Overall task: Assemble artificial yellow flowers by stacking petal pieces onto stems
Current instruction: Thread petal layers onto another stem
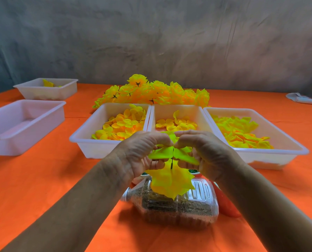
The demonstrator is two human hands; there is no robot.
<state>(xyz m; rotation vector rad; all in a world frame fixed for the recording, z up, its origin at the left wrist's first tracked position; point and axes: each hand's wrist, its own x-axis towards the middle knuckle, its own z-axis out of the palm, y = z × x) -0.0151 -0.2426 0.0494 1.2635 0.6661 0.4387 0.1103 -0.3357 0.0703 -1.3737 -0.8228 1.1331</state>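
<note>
- My left hand (142, 151) and right hand (204, 151) met above the table (42, 179), fingers curled, each pinching the yellow petal pieces (169, 155) from its own side
- The thin green stem (171, 163) ran upright between my fingertips, its top hidden in the petals
- A larger petal piece (169, 180) hung below my fingers on that stem, apart from the pinched layers above
- Directly beneath my hands lay a clear plastic bottle (178, 206) on its side, holding brown grit
- Beyond my fingertips sat three white trays (89, 142) of loose petals, and behind them a heap of finished flowers (151, 91)
- Two more trays (9, 135) stood well off left of my left hand
</note>
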